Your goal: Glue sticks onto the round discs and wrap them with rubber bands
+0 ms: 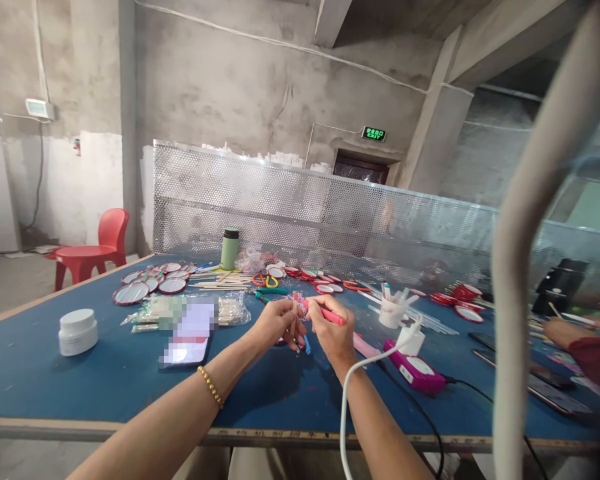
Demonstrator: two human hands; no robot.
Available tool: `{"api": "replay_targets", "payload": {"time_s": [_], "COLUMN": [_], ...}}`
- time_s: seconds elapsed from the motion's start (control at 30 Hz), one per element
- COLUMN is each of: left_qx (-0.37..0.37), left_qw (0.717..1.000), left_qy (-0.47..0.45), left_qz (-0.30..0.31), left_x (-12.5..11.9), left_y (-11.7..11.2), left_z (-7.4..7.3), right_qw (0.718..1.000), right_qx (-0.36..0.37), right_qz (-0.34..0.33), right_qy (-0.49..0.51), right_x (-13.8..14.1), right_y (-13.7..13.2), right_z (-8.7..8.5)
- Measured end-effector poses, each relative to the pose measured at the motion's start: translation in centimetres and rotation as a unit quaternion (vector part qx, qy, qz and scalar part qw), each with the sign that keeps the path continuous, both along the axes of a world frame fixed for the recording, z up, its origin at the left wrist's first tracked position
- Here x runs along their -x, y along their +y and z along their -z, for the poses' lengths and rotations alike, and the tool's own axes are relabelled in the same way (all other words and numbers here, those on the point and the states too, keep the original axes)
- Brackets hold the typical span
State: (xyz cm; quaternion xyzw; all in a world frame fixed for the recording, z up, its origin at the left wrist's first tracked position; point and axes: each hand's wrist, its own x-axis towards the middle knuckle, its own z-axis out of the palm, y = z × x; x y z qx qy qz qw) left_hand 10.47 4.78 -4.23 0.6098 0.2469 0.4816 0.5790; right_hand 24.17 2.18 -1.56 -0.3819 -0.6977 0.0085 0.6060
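My left hand [276, 323] is closed in a pinch on a thin wooden stick [293, 325] with a small decorated piece at its top, held above the blue table [105, 380]. My right hand [331, 329] grips a pink pen-shaped tool [330, 315], its tip meeting the piece at the stick's top. A white cable [350, 387] runs along my right wrist. A small blue bit [307, 345] lies just under the hands.
A phone [187, 343] and a white jar [77, 331] lie to the left. Round red-rimmed mirrors [153, 281], stick bundles [220, 310], a green flask [229, 249], a white cup [392, 311] and a pink power bank [416, 372] surround them. Another person's arm [580, 337] rests at right.
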Motion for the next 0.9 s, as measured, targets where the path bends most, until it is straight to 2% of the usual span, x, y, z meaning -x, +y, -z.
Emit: {"api": "replay_targets", "payload": {"time_s": [0.9], "left_qx": [-0.015], "left_qw": [1.0], "left_qy": [0.008], "left_qz": [-0.017], "left_x": [-0.43], "left_y": [-0.16], "left_z": [-0.09], "right_qw": [1.0], "right_qx": [-0.002], "right_qz": [-0.012], "right_qy": [-0.013], "right_x": [0.0], "right_y": [-0.26], "right_z": [-0.29]}}
